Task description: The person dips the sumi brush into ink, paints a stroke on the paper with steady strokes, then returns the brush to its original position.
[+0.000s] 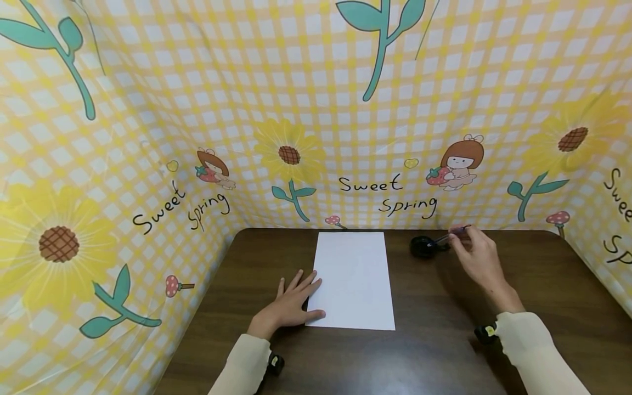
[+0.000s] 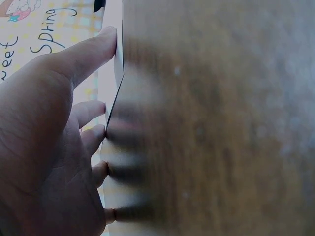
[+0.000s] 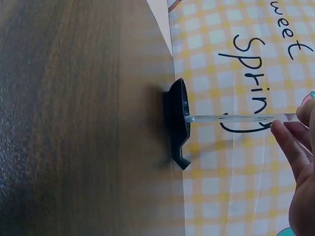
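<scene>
A white sheet of paper (image 1: 353,280) lies on the brown table. My left hand (image 1: 290,306) rests with spread fingers over its left edge, thumb near the lower corner. In the left wrist view, the fingertips (image 2: 100,169) of this hand press down along the sheet's edge. Over at the back right, my right hand (image 1: 480,258) pinches a slim clear stick (image 3: 236,118) like a pen between thumb and fingers. The stick's whitish tip meets the rim of a small black dish (image 3: 176,115) with a short bent handle. That dish sits right of the paper.
Yellow checked cloth (image 1: 316,88) with flowers and lettering hangs behind the table (image 1: 434,340) and along both sides. It meets the table's back edge just behind the paper and the dish. Dark bands with small devices (image 1: 486,333) circle both wrists.
</scene>
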A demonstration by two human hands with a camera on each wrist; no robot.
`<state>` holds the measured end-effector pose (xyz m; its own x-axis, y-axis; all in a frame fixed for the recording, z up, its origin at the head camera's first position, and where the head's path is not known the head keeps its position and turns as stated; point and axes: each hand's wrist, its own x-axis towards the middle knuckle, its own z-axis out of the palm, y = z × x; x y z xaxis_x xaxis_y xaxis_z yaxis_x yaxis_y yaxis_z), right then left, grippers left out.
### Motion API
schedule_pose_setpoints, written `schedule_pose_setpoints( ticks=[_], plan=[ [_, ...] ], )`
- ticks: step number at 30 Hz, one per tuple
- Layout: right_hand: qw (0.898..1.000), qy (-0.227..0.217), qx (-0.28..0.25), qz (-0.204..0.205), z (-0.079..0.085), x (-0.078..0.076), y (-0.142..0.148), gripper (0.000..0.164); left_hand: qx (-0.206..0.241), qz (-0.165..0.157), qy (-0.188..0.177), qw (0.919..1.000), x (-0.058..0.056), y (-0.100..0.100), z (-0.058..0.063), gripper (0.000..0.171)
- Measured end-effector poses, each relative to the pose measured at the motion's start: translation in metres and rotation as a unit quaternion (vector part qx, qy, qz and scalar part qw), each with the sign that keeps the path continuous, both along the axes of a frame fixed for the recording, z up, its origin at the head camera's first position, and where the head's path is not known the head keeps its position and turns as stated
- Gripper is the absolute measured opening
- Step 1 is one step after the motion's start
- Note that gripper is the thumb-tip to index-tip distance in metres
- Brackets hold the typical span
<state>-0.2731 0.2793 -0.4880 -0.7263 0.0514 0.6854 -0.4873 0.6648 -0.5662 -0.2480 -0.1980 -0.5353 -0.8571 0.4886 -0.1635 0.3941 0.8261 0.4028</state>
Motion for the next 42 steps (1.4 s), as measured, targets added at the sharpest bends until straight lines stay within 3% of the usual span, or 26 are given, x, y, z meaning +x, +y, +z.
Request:
schedule_pose_setpoints(
  ticks=[13, 27, 42],
  plan=[
    [1.0, 0.013, -0.011, -0.008, 0.0047, 0.0023, -0.0011, 0.018, 0.003, 0.004, -0.002, 1.0, 0.0005, 0.0007, -0.0005, 0.09],
    [0.998, -0.05, -0.019, -0.024, -0.0008, 0.005, -0.0001, 0.018, 0.003, 0.003, -0.002, 1.0, 0.0007, 0.0004, 0.0001, 0.09],
    [0.999, -0.042, -0.01, -0.022, -0.0013, 0.0054, 0.0019, 0.016, 0.002, 0.004, 0.0, 1.0, 0.0003, 0.0004, -0.0008, 0.09]
  ],
)
